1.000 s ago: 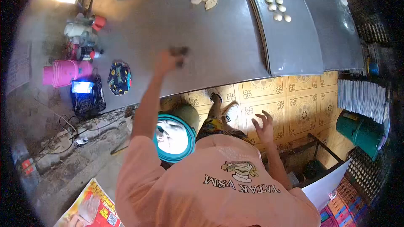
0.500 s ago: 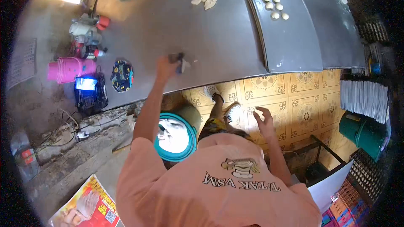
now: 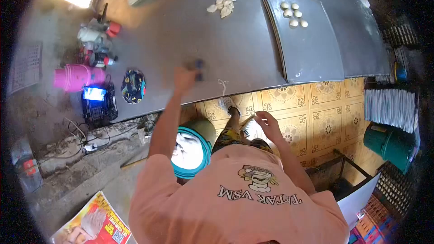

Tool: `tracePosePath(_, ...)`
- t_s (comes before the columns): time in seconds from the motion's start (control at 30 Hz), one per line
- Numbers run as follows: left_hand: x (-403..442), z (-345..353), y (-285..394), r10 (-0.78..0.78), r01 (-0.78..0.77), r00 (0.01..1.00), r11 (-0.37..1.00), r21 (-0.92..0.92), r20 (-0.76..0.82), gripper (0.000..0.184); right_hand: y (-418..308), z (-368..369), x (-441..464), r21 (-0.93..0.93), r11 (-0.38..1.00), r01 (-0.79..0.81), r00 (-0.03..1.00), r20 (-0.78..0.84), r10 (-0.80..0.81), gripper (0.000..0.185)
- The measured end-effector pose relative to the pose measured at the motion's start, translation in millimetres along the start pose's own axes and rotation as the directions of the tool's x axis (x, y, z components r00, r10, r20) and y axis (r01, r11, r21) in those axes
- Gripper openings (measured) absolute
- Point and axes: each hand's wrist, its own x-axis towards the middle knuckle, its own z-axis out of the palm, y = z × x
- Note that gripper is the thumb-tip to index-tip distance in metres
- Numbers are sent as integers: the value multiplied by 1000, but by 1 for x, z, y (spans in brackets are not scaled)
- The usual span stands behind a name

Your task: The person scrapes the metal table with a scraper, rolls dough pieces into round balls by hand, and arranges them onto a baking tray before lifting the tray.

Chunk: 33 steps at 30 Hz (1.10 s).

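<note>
Dark object [image 3: 199,70], perhaps a scraper, blurred, sits in your left hand's [image 3: 184,80] grip, over the table [image 3: 158,40] at eleven o'clock. Dough scraps [image 3: 221,7], twelve; dough balls [image 3: 294,24], one. Right hand [image 3: 267,125] half-open above floor [image 3: 316,117].

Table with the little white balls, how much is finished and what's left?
Six white balls sit on the grey tray, so those look shaped. The left hand holds a blurred dark tool at the table. A pale crumpled pile and a white streak by the edge lie there, so some cleaning up may be left.
</note>
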Motion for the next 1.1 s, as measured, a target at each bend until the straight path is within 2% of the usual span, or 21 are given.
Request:
tracePosePath(0.07,35,-63,-25,-442,400,897,828,-394,-18,24,14,-4,3,81,996,-27,1000,-11,28,31)
tracePosePath(0.13,44,-80,-21,-611,525,786,587,-616,89,23,29,-4,-2,236,967,-94,995,-13,100,27)
tracePosePath(0.2,45,-62,-12,-393,460,878,848,-262,272,26,44,-1,-4,264,958,-113,993,4,116,29)
tracePosePath(0.23,27,-28,15,-192,213,960,973,-88,203,27,49,3,-7,298,947,-121,993,20,120,31)
tracePosePath(0.27,8,5,43,31,-52,992,983,177,119,28,50,8,-14,303,944,-130,991,25,129,31)
tracePosePath(0.3,-10,39,71,241,-231,970,874,428,33,30,46,13,-11,382,910,-162,987,71,146,30)
tracePosePath(0.37,5,25,109,253,-237,967,940,244,-35,31,38,13,4,517,829,-214,975,157,154,27)
tracePosePath(0.4,22,6,107,-55,52,998,996,69,36,29,40,14,10,536,807,-247,968,180,177,34)
tracePosePath(0.43,41,-11,93,-336,351,928,933,-75,164,28,51,15,16,616,747,-251,966,210,152,42)
tracePosePath(0.5,75,-54,16,-393,387,919,885,-258,29,22,54,16,25,693,632,-347,938,246,245,53)
tracePosePath(0.57,107,-30,-134,-210,185,974,956,-227,-87,24,41,14,27,745,523,-415,909,316,271,57)
tracePosePath(0.6,113,-50,-98,-361,350,933,905,-242,0,23,37,14,29,772,412,-484,874,396,283,61)
tracePosePath(0.63,99,-43,-49,-326,330,944,936,-122,49,25,40,18,32,771,403,-494,867,401,296,61)
tracePosePath(0.7,72,-30,57,-253,238,956,965,113,146,28,50,37,49,772,229,-594,801,538,264,63)
tracePosePath(0.77,18,18,91,-87,101,924,995,-18,372,27,47,54,67,776,182,-604,796,576,185,62)
tracePosePath(0.83,-10,14,128,263,-326,867,942,82,423,28,41,69,83,785,-104,-610,773,619,139,62)
tracePosePath(0.9,-13,54,76,160,-165,936,986,-10,315,28,33,75,100,812,-132,-568,803,582,129,58)
tracePosePath(0.97,48,-19,95,-207,202,976,977,67,75,28,42,82,107,836,-208,-507,849,527,48,52)
tracePosePath(1.03,89,-17,-28,-77,82,989,996,-31,123,26,42,78,111,848,-213,-486,846,517,130,47)
tracePosePath(1.07,110,-17,-88,-12,24,989,996,-83,145,25,38,72,111,852,-98,-514,842,523,135,45)
tracePosePath(1.1,118,-31,-62,-310,334,942,911,-243,132,22,31,67,111,845,18,-534,839,527,139,43)
